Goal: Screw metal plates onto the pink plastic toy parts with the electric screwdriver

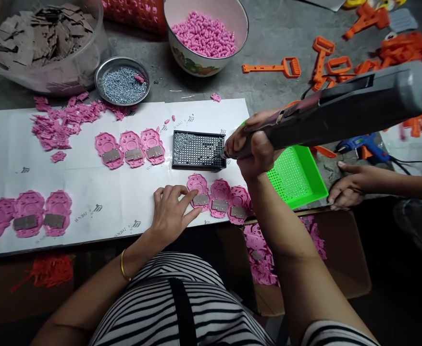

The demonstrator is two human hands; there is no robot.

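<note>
My right hand (249, 146) is closed around a grey electric screwdriver (341, 113). Its tip touches the right edge of a black perforated screw tray (198, 150) that holds small screws. My left hand (171, 209) lies on the white sheet with fingers spread. Its fingertips rest on the leftmost of three pink plastic pieces (198, 190), each with a grey metal plate on it. Three more pink pieces (130, 149) sit left of the black tray. Another group of three (27, 218) lies at the near left.
A pink-pellet bowl (205, 33), a screw dish (122, 86) and a tub of grey plates (41, 41) stand at the back. Loose pink parts (63, 122) lie left. A green tray (297, 175), orange parts (341, 65), a blue glue gun (364, 144) and another person's hand (346, 190) are right.
</note>
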